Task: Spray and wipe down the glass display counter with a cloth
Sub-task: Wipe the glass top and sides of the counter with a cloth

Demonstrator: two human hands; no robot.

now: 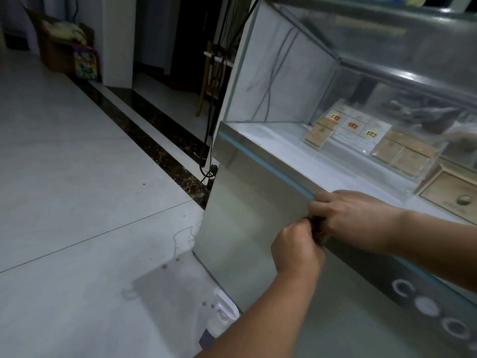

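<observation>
The glass display counter (284,81) fills the right side, with a metal front panel (247,218) below a blue-trimmed edge. Both hands meet at that front edge. My left hand (296,250) comes up from below, fingers curled. My right hand (346,215) reaches in from the right, knuckles against the edge strip. Between them they pinch a small dark thing (316,226); what it is cannot be told. A white plastic bottle-like object (223,315) lies on the floor at the counter's foot. No cloth is plainly visible.
Boxed goods (348,125) and wooden boxes (449,192) sit inside the case. Cables (207,140) hang down at the counter's left corner beside a wooden stool (206,81). Pale tiled floor (77,177) spreads left, with a cardboard box (56,50) against the far wall.
</observation>
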